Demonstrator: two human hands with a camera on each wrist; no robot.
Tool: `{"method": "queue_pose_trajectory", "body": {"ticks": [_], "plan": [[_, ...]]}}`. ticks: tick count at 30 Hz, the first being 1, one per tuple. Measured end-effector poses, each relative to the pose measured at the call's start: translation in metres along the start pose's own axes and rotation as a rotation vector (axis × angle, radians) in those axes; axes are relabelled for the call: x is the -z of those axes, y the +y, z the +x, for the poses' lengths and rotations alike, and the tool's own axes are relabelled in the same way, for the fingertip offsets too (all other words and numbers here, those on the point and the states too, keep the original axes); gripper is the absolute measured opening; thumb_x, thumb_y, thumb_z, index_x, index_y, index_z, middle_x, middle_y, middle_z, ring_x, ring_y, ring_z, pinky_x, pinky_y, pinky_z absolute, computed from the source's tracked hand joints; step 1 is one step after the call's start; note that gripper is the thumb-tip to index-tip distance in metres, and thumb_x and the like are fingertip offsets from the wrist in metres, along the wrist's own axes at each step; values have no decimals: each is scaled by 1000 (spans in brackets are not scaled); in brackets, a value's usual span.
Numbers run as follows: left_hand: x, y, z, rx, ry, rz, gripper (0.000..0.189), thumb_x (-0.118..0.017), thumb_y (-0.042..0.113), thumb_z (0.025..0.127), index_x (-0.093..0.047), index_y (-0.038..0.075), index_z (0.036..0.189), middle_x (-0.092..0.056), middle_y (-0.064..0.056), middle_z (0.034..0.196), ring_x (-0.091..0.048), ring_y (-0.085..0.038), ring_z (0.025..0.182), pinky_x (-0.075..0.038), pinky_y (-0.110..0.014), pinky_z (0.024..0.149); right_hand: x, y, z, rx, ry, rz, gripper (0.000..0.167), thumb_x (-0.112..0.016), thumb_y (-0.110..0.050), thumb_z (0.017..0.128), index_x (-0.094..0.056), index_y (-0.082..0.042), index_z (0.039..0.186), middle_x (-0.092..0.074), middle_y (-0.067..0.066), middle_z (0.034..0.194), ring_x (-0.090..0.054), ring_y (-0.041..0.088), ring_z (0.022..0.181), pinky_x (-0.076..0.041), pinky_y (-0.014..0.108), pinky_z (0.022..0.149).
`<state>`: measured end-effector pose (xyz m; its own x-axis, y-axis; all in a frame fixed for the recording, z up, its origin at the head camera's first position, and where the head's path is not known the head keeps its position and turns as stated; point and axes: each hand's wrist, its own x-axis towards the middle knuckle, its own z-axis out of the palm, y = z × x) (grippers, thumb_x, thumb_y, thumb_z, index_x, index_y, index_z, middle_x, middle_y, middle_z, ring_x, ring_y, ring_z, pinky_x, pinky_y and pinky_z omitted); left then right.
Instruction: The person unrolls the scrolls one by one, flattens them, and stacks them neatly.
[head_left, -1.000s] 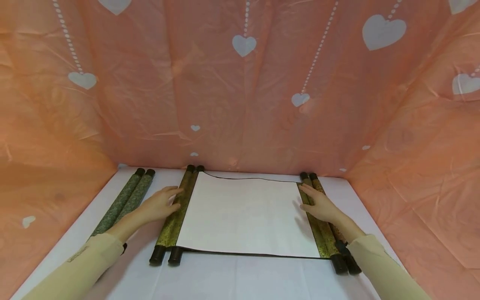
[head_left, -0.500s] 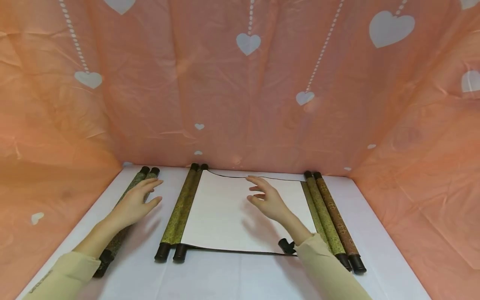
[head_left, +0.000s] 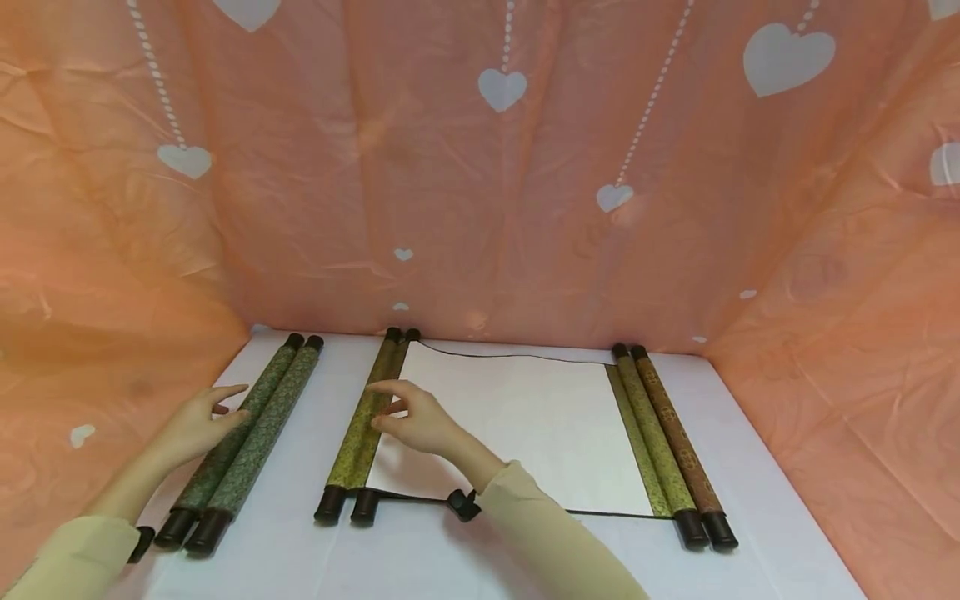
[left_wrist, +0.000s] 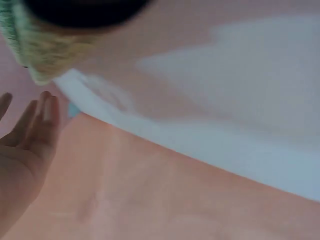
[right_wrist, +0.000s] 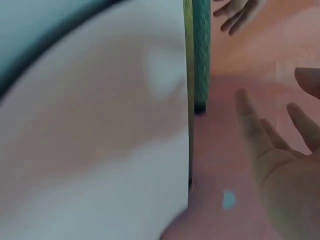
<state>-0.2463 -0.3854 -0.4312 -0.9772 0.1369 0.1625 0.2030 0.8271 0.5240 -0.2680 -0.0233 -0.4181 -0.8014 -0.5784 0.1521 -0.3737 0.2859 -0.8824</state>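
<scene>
A partly unrolled scroll lies on the table, its white sheet [head_left: 510,425] flat between a pair of yellow-green rolls [head_left: 351,446] on the left and a yellow-green roll [head_left: 660,450] on the right. Over the sheet's left part is my right hand [head_left: 420,419], fingers loosely bent and pointing left, holding nothing. My left hand [head_left: 193,427] is beside two dark green rolls [head_left: 258,442], fingertips near the left one; contact cannot be made out. In the right wrist view my right hand [right_wrist: 285,170] has its fingers spread. The left wrist view shows my left hand [left_wrist: 25,155] with nothing in it.
A brown patterned roll [head_left: 675,425] with black end knobs lies along the right yellow-green roll. The white tabletop [head_left: 487,554] meets a peach curtain [head_left: 435,183] with white hearts at the back and sides. Dark bands sit at both wrists.
Both hands have moved left: the right one from the right rolls across the white sheet, the left one from the yellow-green rolls to the dark green ones. The rolls stay in place.
</scene>
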Motion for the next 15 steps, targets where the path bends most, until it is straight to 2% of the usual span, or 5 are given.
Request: {"method": "queue_pose_trajectory", "body": {"ticks": [2, 7, 9, 12, 15], "plan": [[-1, -6, -2, 7, -23, 10, 51, -62, 14, 102, -50, -19, 139, -51, -48, 132, -62, -60, 108, -55, -63, 81, -14, -1, 8, -22, -45, -21, 48, -71, -14, 99, -62, -19, 145, -57, 5, 146, -67, 10, 109, -53, 21, 74], [-7, -16, -8, 35, -69, 20, 51, -62, 15, 102, -50, -20, 138, -54, -46, 131, -60, -61, 111, -52, -66, 86, -49, -7, 25, -107, -139, 6, 47, -71, -14, 99, -63, -20, 145, -72, 4, 119, -63, 0, 79, -48, 21, 61], [-9, -17, -10, 50, -70, 10, 52, -62, 16, 103, -48, -19, 140, -54, -45, 132, -57, -63, 115, -50, -67, 88, -61, -8, 31, -139, -154, 36, 48, -71, -13, 99, -62, -18, 146, -72, 5, 121, -65, 2, 76, -48, 21, 61], [-11, -18, -10, 57, -62, -2, 52, -62, 15, 103, -48, -18, 141, -58, -44, 127, -58, -62, 114, -51, -66, 87, -79, -11, 39, -200, -138, 115, 49, -70, -10, 98, -60, -12, 146, -62, 4, 142, -72, 8, 85, -54, 21, 69], [-12, -17, -11, 62, -59, -2, 52, -62, 15, 103, -49, -17, 141, -61, -42, 122, -61, -60, 110, -52, -65, 86, -96, -14, 46, -276, -102, 183, 51, -71, -7, 97, -59, -9, 146, -60, 8, 142, -75, 18, 84, -58, 25, 73]]}}
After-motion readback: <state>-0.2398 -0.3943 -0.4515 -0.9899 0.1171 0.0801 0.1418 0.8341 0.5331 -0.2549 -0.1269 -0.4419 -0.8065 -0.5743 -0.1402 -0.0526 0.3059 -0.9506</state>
